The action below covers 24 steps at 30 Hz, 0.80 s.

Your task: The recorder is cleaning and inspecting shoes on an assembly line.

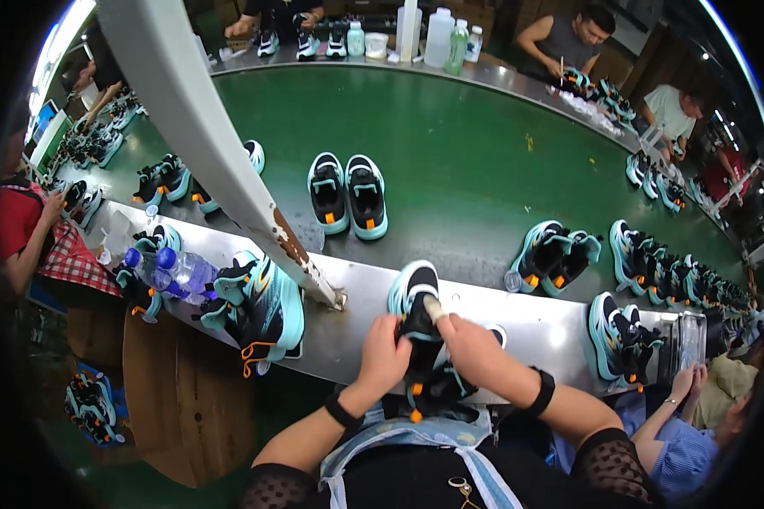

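Note:
Directly before me, a black, white and mint-green sneaker (418,284) lies on the metal ledge with its toe pointing away. My left hand (384,360) grips the left side of its collar, fingers closed. From the other side, my right hand (477,349) is closed at the shoe's opening. A pale tan piece (434,308) shows at its fingertips; whether it is a finger cover or something held, I cannot tell. Close to my body is a second dark sneaker (440,392) with orange tabs, partly hidden by my hands and forearms.
A slanting white post (221,136) stands left of my hands. Beyond the ledge, the green conveyor surface (450,144) carries a sneaker pair (348,195). Bottles with purple liquid (182,271) and a large sneaker (272,310) sit left; more sneakers (624,339) stand right. Several people work around.

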### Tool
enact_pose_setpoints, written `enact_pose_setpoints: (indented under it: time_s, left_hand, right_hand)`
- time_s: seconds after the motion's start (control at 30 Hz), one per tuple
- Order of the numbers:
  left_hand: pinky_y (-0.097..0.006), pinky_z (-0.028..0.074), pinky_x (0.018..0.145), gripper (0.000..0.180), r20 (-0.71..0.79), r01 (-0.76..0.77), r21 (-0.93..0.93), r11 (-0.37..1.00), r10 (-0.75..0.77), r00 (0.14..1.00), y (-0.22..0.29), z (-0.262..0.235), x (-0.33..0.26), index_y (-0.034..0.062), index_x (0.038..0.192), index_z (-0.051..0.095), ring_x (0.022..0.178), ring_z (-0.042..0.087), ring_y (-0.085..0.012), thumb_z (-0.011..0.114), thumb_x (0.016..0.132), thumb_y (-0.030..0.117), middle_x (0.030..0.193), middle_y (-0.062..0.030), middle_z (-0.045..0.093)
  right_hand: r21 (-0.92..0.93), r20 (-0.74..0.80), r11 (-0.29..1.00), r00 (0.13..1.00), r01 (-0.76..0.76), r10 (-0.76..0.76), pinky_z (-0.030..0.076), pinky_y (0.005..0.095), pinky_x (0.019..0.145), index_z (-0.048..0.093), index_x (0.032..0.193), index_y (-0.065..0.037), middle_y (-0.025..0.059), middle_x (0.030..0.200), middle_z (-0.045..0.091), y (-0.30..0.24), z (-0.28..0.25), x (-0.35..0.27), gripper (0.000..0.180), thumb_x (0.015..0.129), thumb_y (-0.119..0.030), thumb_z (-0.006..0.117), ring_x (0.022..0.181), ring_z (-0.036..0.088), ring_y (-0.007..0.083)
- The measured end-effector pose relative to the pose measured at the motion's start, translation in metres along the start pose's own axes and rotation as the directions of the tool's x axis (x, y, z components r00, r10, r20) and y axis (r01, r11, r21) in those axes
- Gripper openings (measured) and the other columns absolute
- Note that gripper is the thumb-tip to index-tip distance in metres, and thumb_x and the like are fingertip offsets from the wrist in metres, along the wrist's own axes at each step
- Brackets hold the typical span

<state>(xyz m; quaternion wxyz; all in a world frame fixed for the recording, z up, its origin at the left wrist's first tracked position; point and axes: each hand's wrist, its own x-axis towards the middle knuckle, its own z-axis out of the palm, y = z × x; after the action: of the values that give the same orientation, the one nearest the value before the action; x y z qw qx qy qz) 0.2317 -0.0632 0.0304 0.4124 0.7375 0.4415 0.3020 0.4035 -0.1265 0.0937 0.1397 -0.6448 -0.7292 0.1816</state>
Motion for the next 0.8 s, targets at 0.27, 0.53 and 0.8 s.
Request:
enact_pose_setpoints:
  time_s: [0.27, 0.53, 0.8]
  left_hand:
    - [-0.038, 0.046, 0.081, 0.028, 0.299, -0.475, -0.265, 0.839, 0.539, 0.787, 0.018, -0.035, 0.042, 0.0037, 0.113, 0.061, 0.094, 0.056, -0.0277, 0.059, 0.086, 0.012, 0.097, -0.0126, 0.055]
    - [-0.043, 0.047, 0.075, 0.019, 0.605, -0.489, 0.068, 0.870, 0.353, 0.713, 0.030, -0.031, 0.039, 0.0030, 0.083, 0.066, 0.085, 0.056, -0.0336, 0.058, 0.087, 0.020, 0.088, -0.0144, 0.056]
    - [-0.038, 0.044, 0.067, 0.017, 0.595, -0.874, 0.161, 0.458, 0.662, 0.456, 0.023, -0.022, 0.033, 0.0053, 0.078, 0.068, 0.080, 0.055, -0.0303, 0.060, 0.079, 0.020, 0.077, -0.0110, 0.059]
  right_hand:
    - [0.439, 0.137, 0.869, 0.973, -0.229, 0.187, 0.053, 0.0428, 0.075, 0.031, 0.147, -0.007, 0.0199, 0.095, 0.058, 0.007, -0.001, -0.007, 0.082, 0.078, -0.012, 0.074, 0.086, 0.063, 0.0380]
    - [0.363, 0.138, 0.879, 0.950, -0.310, 0.279, 0.050, 0.0502, 0.074, 0.040, 0.136, -0.003, 0.0282, 0.096, 0.064, 0.006, 0.013, -0.024, 0.065, 0.078, -0.015, 0.068, 0.092, 0.063, 0.0425]
    - [0.351, -0.120, 0.937, 0.992, 0.004, 0.041, 0.048, 0.0452, 0.075, 0.066, 0.111, -0.009, 0.0189, 0.085, 0.062, 0.035, 0.002, -0.043, 0.028, 0.083, -0.015, 0.067, 0.084, 0.059, 0.0393]
